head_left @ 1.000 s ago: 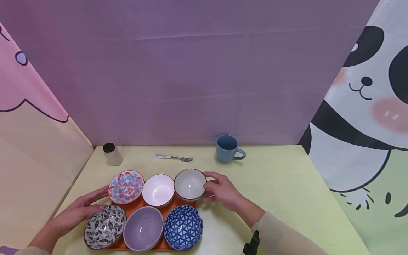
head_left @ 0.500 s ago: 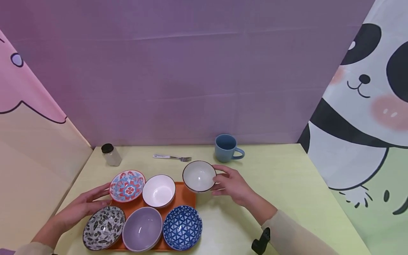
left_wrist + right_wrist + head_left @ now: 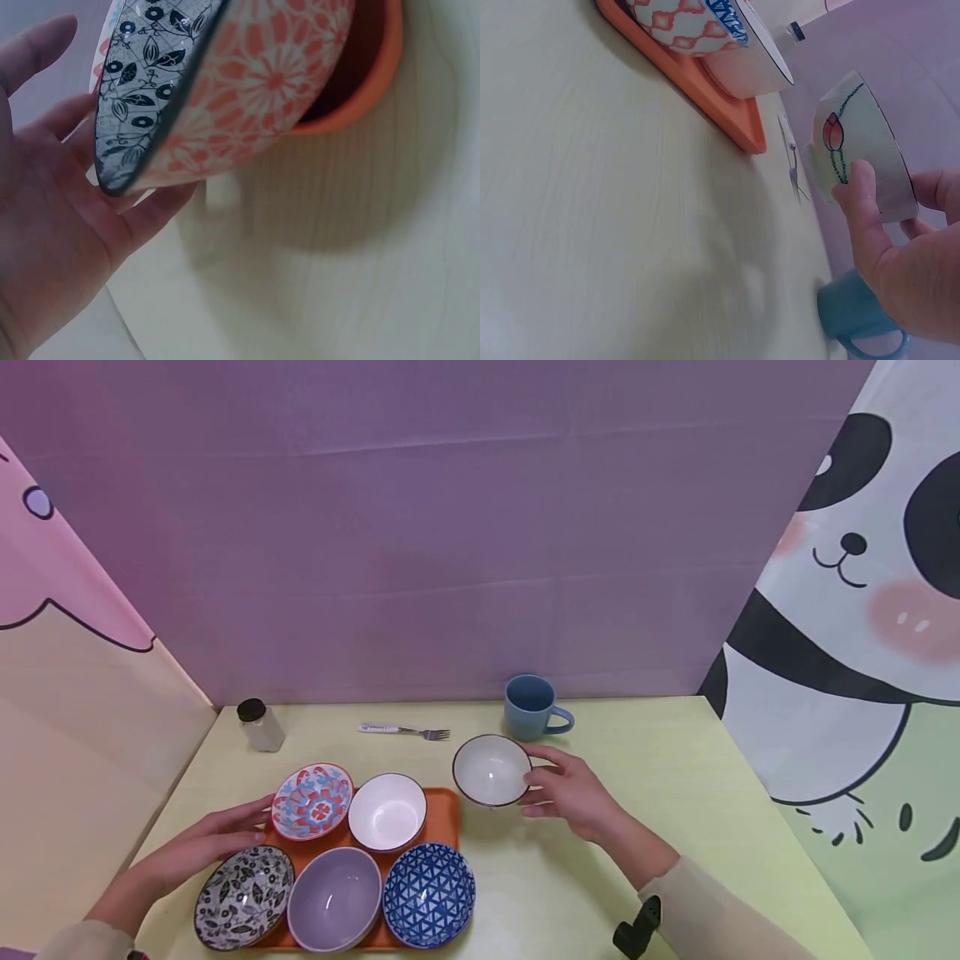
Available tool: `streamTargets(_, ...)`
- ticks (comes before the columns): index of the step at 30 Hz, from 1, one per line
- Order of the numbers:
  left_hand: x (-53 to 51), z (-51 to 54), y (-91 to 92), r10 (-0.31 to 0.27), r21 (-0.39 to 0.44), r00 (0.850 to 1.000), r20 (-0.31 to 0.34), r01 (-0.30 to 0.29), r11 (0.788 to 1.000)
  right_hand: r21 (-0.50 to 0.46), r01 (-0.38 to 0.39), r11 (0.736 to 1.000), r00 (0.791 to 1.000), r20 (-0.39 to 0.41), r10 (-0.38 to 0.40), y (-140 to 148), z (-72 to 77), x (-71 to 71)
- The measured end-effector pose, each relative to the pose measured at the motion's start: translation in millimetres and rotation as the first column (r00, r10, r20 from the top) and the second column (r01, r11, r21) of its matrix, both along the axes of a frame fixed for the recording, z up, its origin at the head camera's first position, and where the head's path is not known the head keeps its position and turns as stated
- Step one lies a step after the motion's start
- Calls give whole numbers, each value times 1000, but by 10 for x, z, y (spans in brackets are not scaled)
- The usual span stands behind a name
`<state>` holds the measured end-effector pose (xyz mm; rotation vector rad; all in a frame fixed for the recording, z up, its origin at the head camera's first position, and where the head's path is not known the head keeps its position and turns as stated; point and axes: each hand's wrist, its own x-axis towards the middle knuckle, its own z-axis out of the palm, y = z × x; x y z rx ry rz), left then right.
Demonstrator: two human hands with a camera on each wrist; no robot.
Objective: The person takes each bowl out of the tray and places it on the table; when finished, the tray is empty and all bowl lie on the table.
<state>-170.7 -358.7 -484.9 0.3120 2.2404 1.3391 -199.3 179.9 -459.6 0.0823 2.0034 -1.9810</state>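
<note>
A white bowl with a dark rim is held up by my right hand, thumb and fingers pinching its right side. The right wrist view shows a red tulip on the outside of that bowl. My left hand reaches to the left side of a red-and-blue flowered bowl, its fingers fairly straight and partly hidden in the left wrist view by the black-and-white leaf-patterned bowl. Right of the flowered bowl, a plain white bowl sits on the orange tray.
In the tray's front row are the leaf-patterned bowl, a lilac bowl and a blue triangle-patterned bowl. Along the back of the table stand a black-lidded jar and a blue mug, with a fork lying between them.
My right hand has lifted the tulip bowl off the tray and carried it right. The flowered and plain white bowls have shifted right, my left hand moving along with them.
</note>
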Motion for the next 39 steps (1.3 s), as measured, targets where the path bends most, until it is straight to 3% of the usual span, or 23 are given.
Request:
streamTargets(5,-29,17,54,-16,-34,1000,-14,16,999,21,5,1000,1000,3,-5,151,17,21)
streamTargets(12,-18,46,77,-86,-41,996,-22,85,996,56,49,997,998,25,-51,353,-53,52)
streamTargets(19,-2,64,112,-77,-104,994,-82,68,992,41,48,998,998,37,-49,457,-193,63)
streamTargets(25,-18,86,156,-97,-152,992,-82,84,985,35,63,997,996,59,-65,475,-290,80)
streamTargets(35,8,149,256,-126,-210,987,-96,104,972,49,35,998,997,60,-38,507,-337,88)
streamTargets(39,-17,130,240,-120,-184,989,-89,102,978,78,-8,997,1000,28,6,544,-318,104)
